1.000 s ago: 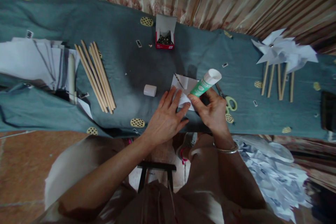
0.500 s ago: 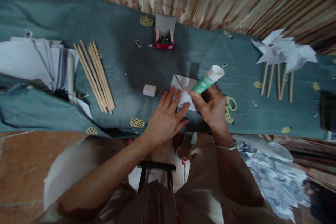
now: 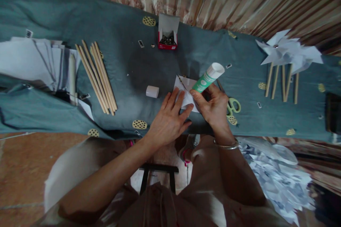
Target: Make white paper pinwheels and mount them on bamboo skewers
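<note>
My left hand point(image 3: 168, 117) lies flat with fingers spread on a white folded paper square point(image 3: 186, 88) on the blue-grey cloth. My right hand point(image 3: 213, 108) is closed round a green and white glue stick point(image 3: 207, 78), tilted with its lower end down on the paper. The glue stick's white cap point(image 3: 152, 91) lies on the cloth to the left of the paper. Green-handled scissors point(image 3: 232, 105) lie just right of my right hand, partly hidden by it.
A bundle of wooden sticks point(image 3: 96, 76) and a pile of white sheets point(image 3: 34, 62) lie at the left. An open red box of pins point(image 3: 167, 39) stands at the back. Finished paper pinwheels point(image 3: 286, 55) lie at the right. Paper scraps point(image 3: 277, 173) cover the floor.
My right hand has shifted the glue stick slightly left and lower over the paper. The left hand has stayed put.
</note>
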A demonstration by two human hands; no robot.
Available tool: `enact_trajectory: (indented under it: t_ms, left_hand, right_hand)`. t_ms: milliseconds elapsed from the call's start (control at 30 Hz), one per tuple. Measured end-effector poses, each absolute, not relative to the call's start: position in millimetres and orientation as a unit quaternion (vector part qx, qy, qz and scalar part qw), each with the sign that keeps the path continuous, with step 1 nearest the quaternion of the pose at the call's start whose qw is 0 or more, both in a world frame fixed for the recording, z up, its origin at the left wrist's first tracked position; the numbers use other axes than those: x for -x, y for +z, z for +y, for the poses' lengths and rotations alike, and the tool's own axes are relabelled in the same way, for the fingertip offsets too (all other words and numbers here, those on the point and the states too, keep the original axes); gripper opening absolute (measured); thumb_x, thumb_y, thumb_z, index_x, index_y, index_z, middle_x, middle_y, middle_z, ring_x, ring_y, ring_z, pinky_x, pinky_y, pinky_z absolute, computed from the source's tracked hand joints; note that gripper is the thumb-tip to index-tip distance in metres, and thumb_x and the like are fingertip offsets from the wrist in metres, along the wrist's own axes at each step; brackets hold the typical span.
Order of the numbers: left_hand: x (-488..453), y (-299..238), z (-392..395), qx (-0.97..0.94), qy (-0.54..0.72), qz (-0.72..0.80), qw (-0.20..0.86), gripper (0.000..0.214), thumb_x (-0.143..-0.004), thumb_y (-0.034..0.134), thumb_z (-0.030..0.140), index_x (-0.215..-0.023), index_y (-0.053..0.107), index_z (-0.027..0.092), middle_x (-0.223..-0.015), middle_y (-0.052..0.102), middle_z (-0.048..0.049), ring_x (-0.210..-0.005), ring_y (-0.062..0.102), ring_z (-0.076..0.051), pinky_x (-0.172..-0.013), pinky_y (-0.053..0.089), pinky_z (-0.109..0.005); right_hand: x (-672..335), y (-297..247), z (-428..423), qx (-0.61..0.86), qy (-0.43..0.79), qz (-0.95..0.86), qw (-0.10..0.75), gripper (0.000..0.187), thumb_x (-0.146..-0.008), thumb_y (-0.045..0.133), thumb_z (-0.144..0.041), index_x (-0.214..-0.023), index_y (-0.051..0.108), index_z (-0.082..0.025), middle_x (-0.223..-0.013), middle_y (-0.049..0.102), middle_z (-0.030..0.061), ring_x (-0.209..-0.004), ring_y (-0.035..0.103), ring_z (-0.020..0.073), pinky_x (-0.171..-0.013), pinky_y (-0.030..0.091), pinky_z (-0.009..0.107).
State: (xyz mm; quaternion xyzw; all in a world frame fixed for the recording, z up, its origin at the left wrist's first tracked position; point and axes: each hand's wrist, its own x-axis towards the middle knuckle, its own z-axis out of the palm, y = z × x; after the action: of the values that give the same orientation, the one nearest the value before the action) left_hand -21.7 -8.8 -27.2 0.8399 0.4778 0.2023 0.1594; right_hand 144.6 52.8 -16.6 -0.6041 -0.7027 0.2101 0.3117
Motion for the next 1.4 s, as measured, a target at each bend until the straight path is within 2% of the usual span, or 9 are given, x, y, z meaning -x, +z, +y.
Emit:
enact_trajectory:
  t_ms: [167,400,667,900,1233,1400]
  left_hand:
    - [21.7,-24.8,-8.4,-0.842,0.198,0.476,0.158,0.047,-0.090,0.058,0.035,-0.131,0.051,0.014,-0.150,0.037,-0.0242,-0.144,0.022,-0.041,-0.111,0.029,-0.064]
    - [21.4,-26.5,-8.7,-0.835,0.207,0.482,0.166,0.046,-0.089,0.059,0.036,-0.130,0.052,0.017,-0.152,0.036,-0.0200,-0.145,0.022,-0.039,-0.111,0.029,-0.065]
    - [22.3,-28.4,-8.9,-0.839,0.203,0.478,0.163,0.047,-0.090,0.058,0.037,-0.131,0.052,0.016,-0.152,0.035,-0.0212,-0.146,0.020,-0.039,-0.112,0.028,-0.065]
    - [22.4,-26.8,-8.2,-0.839,0.196,0.481,0.160,0.050,-0.088,0.060,0.039,-0.132,0.051,0.017,-0.152,0.036,-0.0199,-0.146,0.021,-0.039,-0.113,0.028,-0.063]
    - [21.7,-26.5,-7.9,-0.838,0.210,0.476,0.163,0.047,-0.088,0.061,0.035,-0.129,0.053,0.014,-0.149,0.038,-0.0235,-0.145,0.023,-0.040,-0.112,0.028,-0.064]
    - [21.6,-27.3,-8.1,-0.836,0.214,0.477,0.167,0.046,-0.088,0.060,0.035,-0.129,0.053,0.015,-0.151,0.037,-0.0221,-0.145,0.021,-0.040,-0.112,0.028,-0.064]
  right_hand:
    - [-140.5,-14.9,52.6,0.599,0.214,-0.709,0.305,0.028,-0.083,0.062,-0.049,-0.079,0.059,-0.021,-0.068,0.059,-0.0012,-0.062,0.052,0.0146,-0.060,0.041,0.029]
    - [-138.8,-14.5,49.3,0.592,0.226,-0.712,0.300,0.026,-0.084,0.061,-0.047,-0.080,0.060,-0.022,-0.068,0.058,-0.0015,-0.063,0.051,0.0142,-0.060,0.041,0.028]
    - [-141.9,-13.9,41.4,0.594,0.230,-0.711,0.299,0.027,-0.083,0.063,-0.047,-0.075,0.057,-0.021,-0.066,0.055,-0.0017,-0.064,0.052,0.0148,-0.060,0.041,0.029]
    - [-148.5,-14.4,42.1,0.599,0.241,-0.702,0.302,0.027,-0.083,0.063,-0.047,-0.082,0.061,-0.021,-0.074,0.061,0.0001,-0.066,0.053,0.0156,-0.064,0.043,0.031]
    - [-148.0,-13.6,49.3,0.615,0.212,-0.695,0.307,0.028,-0.082,0.064,-0.048,-0.082,0.061,-0.020,-0.071,0.060,-0.0010,-0.063,0.052,0.0140,-0.063,0.040,0.029]
    - [-143.3,-13.8,51.2,0.606,0.210,-0.701,0.313,0.027,-0.083,0.063,-0.048,-0.081,0.060,-0.021,-0.070,0.058,-0.0016,-0.062,0.051,0.0136,-0.062,0.040,0.029]
